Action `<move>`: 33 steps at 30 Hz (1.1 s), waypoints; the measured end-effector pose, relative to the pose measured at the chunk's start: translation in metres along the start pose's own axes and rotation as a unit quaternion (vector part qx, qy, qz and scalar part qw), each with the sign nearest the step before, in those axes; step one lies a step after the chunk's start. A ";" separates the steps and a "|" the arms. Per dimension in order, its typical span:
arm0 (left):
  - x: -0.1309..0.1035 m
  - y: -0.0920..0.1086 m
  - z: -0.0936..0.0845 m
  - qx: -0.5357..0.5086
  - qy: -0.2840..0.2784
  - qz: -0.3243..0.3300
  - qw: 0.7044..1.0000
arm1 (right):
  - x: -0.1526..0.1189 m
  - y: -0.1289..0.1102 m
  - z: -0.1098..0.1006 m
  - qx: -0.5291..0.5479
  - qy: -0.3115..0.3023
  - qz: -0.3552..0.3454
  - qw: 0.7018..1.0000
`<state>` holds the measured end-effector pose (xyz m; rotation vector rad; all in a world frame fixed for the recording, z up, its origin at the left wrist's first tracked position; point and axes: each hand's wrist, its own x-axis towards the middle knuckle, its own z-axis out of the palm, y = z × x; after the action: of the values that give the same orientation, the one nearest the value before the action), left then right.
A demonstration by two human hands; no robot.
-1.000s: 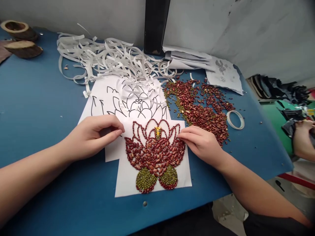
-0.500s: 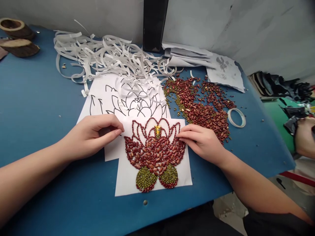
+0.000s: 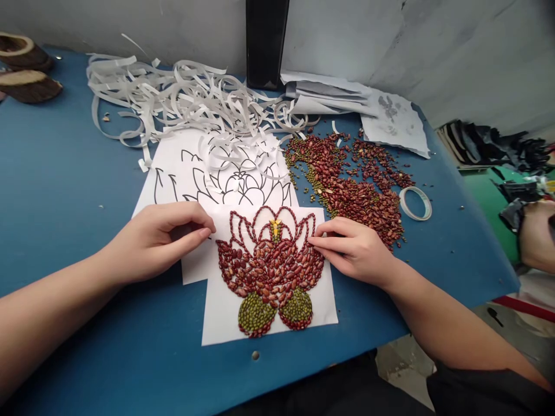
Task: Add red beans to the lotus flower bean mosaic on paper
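A flower picture made of red beans and green beans lies on a white sheet, with yellow pieces near its top. My left hand is closed in a pinch at the sheet's upper left edge; what its fingertips hold, if anything, is too small to name. My right hand has its thumb and fingers pinched over the upper right petal. Anything between those fingertips is hidden. Under the picture's top edge is a printed line-drawn flower sheet.
Curled white paper strips pile up behind the sheets. Loose red and green beans spread at right, beside a tape roll and folded papers. Wood pieces stand far left. Another person's hand shows at right.
The view has shifted slightly, so most things sit a little further left. My right fingertips have moved slightly left over the petal. My left hand keeps its pinch by the sheet.
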<state>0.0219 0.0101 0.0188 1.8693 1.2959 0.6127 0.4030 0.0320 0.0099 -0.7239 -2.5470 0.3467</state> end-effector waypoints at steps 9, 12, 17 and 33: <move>0.000 0.001 0.001 0.007 0.002 0.013 1.000 | 0.002 0.002 0.000 0.019 0.002 0.032 0.999; 0.000 0.001 0.001 0.003 0.006 0.015 1.000 | 0.001 0.004 0.002 0.015 -0.005 0.039 0.999; 0.000 0.000 0.002 -0.012 0.009 0.018 1.000 | 0.001 0.006 0.004 0.010 -0.014 0.024 1.000; -0.001 -0.006 0.003 -0.008 0.016 0.049 0.999 | 0.004 0.005 0.005 0.025 -0.049 0.031 0.998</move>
<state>0.0209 0.0096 0.0120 1.9252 1.2223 0.7053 0.3998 0.0374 0.0050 -0.7870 -2.6020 0.4763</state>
